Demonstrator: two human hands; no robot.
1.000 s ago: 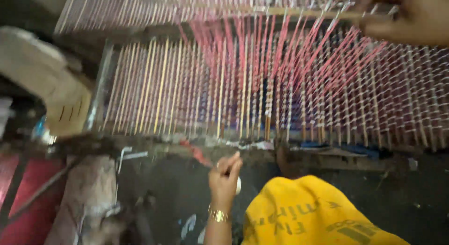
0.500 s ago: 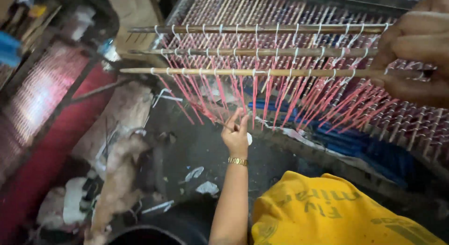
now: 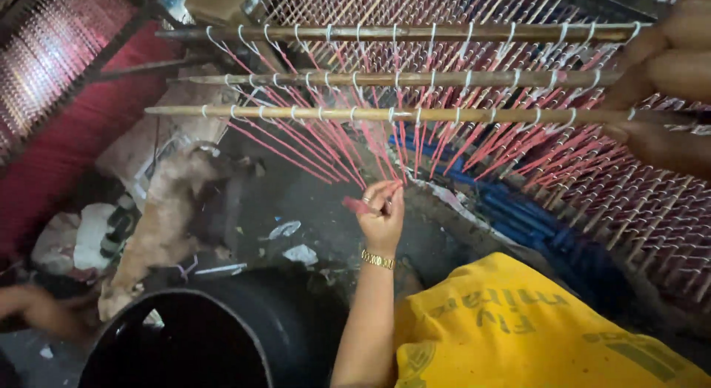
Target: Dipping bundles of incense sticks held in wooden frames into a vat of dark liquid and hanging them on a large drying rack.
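While the view looks down through a loom's hanging threads:
Right hand point(image 3: 670, 84): large and close at the right edge, fingers closed around the end of the nearest wooden rod point(image 3: 385, 114).
Pink threads point(image 3: 348, 155): tied to the rods by white loops, slanting down from that grip to a point below.
Co-worker's hand point(image 3: 381, 214): below the rods, wearing a gold bracelet, pinching the gathered thread ends.
Left hand: out of view.
Black tub point(image 3: 222, 336): far below, to the left.
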